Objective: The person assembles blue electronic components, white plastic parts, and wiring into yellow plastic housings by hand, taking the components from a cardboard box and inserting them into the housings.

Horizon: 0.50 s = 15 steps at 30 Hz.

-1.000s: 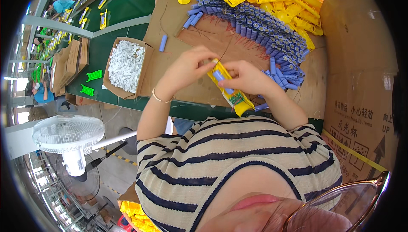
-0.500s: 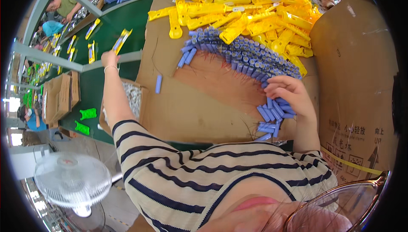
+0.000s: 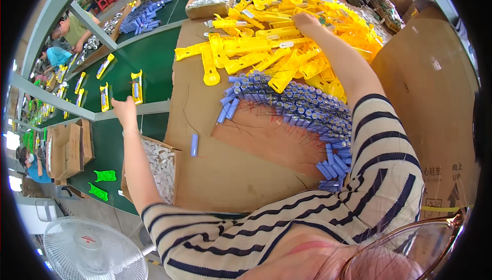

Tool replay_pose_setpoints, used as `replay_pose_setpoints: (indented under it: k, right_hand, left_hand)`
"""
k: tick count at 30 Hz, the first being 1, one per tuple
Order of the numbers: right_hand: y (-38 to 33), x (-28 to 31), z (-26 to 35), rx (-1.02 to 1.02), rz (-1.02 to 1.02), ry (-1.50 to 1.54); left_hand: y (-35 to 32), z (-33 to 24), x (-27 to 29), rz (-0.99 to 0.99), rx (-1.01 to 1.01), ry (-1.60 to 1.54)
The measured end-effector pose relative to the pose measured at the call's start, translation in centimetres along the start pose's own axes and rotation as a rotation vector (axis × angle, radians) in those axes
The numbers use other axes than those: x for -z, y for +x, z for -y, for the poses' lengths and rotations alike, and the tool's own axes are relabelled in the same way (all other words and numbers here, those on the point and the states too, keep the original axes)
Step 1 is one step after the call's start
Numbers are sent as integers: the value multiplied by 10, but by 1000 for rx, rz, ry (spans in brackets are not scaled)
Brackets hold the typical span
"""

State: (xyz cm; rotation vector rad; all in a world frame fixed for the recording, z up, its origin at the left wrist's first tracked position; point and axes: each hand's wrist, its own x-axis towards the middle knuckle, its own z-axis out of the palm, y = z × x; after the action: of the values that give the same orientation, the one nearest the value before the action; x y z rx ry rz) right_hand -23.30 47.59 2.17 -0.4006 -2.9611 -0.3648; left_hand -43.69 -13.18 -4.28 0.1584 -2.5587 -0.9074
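My left hand [image 3: 124,111] is over the near rail of the green conveyor, its thumb and fingers apart with nothing between them. Just beyond it lies a yellow plastic casing [image 3: 137,88] with a blue cylindrical battery inside, and a second filled casing [image 3: 104,97] lies to its left. My right hand [image 3: 306,21] reaches into the far part of a heap of yellow plastic casings [image 3: 266,47]; its bent fingers close on one casing, with the fingertips partly hidden. Rows of blue batteries [image 3: 302,100] with thin wires stand on the cardboard below my right forearm.
A single battery [image 3: 194,145] lies on the cardboard [image 3: 230,172]. Small white parts fill a box [image 3: 159,164] beside my left forearm. Green plastic pieces [image 3: 105,176], an open carton [image 3: 69,149] and a fan [image 3: 95,249] are at left. A tall carton [image 3: 425,100] stands at right. Other people work beyond.
My left hand has let go of the filled yellow casing on the conveyor and drawn back. My right hand has moved from the batteries up to the heap of yellow casings.
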Motion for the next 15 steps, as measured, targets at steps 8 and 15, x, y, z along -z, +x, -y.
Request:
replay_pose_setpoints:
  k: [8,15]
  right_hand:
    - [-18,30,12,-121,16,8]
    - [-148,153,67,47,-204,1189]
  left_hand:
    - [-184,-109,155,261,-657,-319]
    - [-228,-166,172,611,-708,-494]
